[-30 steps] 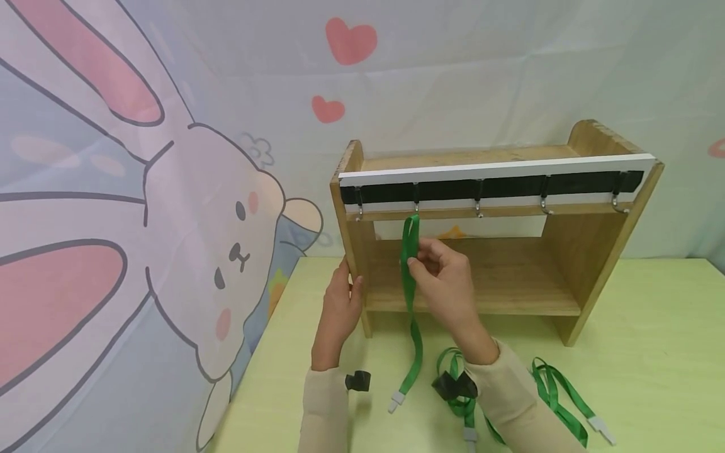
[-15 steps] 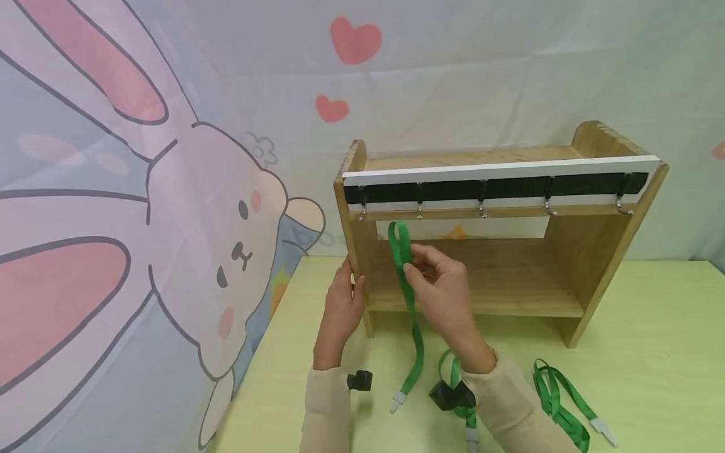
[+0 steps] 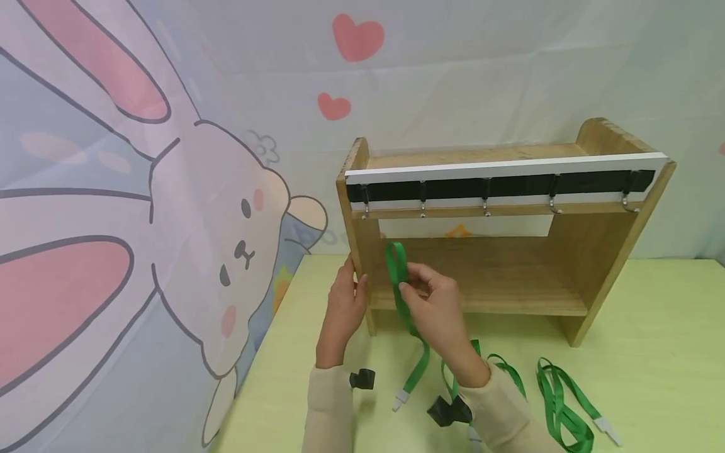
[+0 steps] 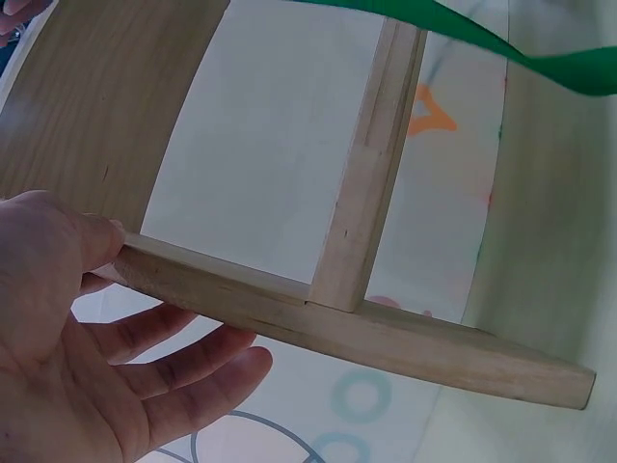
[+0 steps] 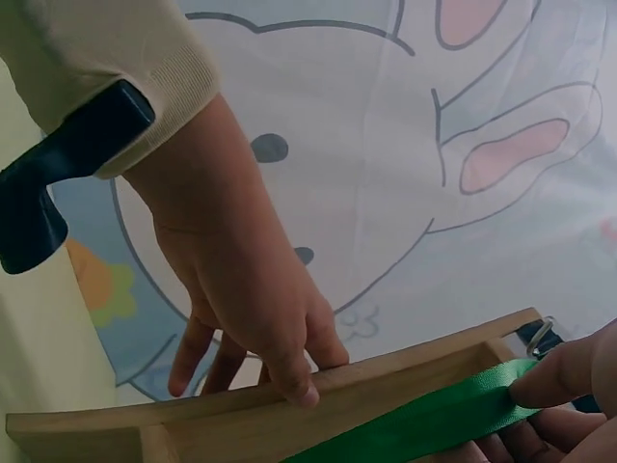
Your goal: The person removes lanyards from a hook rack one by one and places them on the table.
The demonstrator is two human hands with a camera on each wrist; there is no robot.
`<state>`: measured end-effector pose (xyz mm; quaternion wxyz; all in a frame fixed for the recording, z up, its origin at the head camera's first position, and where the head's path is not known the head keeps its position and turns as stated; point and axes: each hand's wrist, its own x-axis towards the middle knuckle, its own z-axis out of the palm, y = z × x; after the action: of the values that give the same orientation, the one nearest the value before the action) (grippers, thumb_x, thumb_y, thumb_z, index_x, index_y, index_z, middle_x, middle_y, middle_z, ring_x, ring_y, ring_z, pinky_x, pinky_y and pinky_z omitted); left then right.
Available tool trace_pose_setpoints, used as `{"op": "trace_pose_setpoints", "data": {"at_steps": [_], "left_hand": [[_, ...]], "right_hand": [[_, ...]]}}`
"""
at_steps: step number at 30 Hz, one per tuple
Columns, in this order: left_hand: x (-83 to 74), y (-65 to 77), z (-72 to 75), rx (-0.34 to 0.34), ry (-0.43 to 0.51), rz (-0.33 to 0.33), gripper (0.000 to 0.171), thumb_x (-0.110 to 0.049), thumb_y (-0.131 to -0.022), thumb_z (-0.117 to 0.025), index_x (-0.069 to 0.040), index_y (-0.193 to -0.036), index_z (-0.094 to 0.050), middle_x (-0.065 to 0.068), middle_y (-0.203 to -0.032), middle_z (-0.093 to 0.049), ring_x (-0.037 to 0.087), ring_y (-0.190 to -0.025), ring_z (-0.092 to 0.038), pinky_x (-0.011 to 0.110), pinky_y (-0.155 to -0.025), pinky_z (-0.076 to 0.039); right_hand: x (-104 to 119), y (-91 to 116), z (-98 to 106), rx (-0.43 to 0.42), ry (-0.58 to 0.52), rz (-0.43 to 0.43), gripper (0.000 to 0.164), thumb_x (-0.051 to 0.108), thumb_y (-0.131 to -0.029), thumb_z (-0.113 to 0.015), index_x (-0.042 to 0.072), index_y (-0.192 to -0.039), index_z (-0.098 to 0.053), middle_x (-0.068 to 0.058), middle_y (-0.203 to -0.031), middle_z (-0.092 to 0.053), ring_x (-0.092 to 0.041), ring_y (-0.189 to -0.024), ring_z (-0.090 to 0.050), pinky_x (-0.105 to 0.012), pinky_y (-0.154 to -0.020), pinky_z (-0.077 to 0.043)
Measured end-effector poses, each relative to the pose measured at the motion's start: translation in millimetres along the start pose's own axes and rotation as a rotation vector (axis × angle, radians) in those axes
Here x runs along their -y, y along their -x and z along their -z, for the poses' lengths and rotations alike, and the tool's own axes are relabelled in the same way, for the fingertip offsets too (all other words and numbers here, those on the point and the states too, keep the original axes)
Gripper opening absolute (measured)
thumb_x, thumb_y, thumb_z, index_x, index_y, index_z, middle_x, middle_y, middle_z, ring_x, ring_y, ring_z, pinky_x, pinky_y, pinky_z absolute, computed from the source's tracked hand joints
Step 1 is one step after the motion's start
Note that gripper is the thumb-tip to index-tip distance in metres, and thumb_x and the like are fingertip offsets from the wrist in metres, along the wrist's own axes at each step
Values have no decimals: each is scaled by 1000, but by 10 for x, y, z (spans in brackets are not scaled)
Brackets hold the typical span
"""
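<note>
1. Right hand (image 3: 433,302): thumb and forefinger pinch the folded loop end of a green lanyard (image 3: 398,267); the fingers are clamped on the strap just under the fold; in the right wrist view the fingertips (image 5: 564,371) sit on the green band alongside the wood.
2. Lanyard position: loop end held up in front of the left bay of the wooden rack (image 3: 600,251), below the hook rail (image 3: 498,187) and not on any hook; the tail drops to the yellow-green table (image 3: 651,352); its white clip (image 3: 400,399) lies on the surface.
3. Left hand (image 3: 345,302): fingers straight and relaxed, laid flat against the outer face of the rack's left side panel, thumb on its front edge (left wrist view: thumb (image 4: 82,241) on the edge, fingers spread behind); it braces the rack and grips nothing.
4. Step in hand, as judged: hanging a lanyard; loop presented but not yet hooked; the two leftmost hooks (image 3: 365,209) (image 3: 422,209) are nearest, both bare.
5. Next move calls for: raising the loop to hook height; spreading the fold so it passes over the hook tip; left hand holding the rack firm against the push.
6. Other items: more green lanyards (image 3: 557,402) lie loose on the table to the right.
</note>
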<state>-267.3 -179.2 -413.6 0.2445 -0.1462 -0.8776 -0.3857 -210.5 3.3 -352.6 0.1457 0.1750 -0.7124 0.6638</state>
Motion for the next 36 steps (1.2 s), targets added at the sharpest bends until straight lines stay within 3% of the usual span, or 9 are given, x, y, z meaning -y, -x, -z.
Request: {"op": "trace_pose_setpoints", "data": {"at_steps": [9,17,27,36], "left_hand": [[-25,11,-4,3,-5,9,55,-16,-108,-47,8,-154,-28,28,-133,-53,38,-104,-61,50,-85,-54],[-26,16,-1,5,-1,14,55,-15,-108,-48,10,-153,-28,29,-134,-52,40,-111,-60,51,-88,-53],[-5,6,-7,-9,-10,-3,54,-15,-108,-48,10,-153,-29,30,-131,-53,41,-108,-61,51,-86,-54],[-3,-9,-7,-13,-6,-4,55,-16,-108,-48,10,-152,-30,30,-131,-53,41,-108,-61,52,-86,-54]], "right_hand": [[-126,111,-67,-12,-6,-64,20,-11,-92,-60,-9,-109,-71,-17,-97,-70,-27,-90,-68,-33,-75,-59],[-231,222,-97,-14,-41,-193,16,-10,-94,-58,-9,-104,-70,-16,-96,-69,-25,-86,-66,-35,-77,-56],[-440,326,-70,0,-142,-339,15,-10,-94,-55,-12,-102,-68,-13,-92,-66,-18,-82,-59,-27,-70,-54],[-658,396,-37,-1,-158,-412,16,-9,-94,-55,-12,-105,-67,-13,-95,-65,-19,-87,-61,-36,-76,-57]]}}
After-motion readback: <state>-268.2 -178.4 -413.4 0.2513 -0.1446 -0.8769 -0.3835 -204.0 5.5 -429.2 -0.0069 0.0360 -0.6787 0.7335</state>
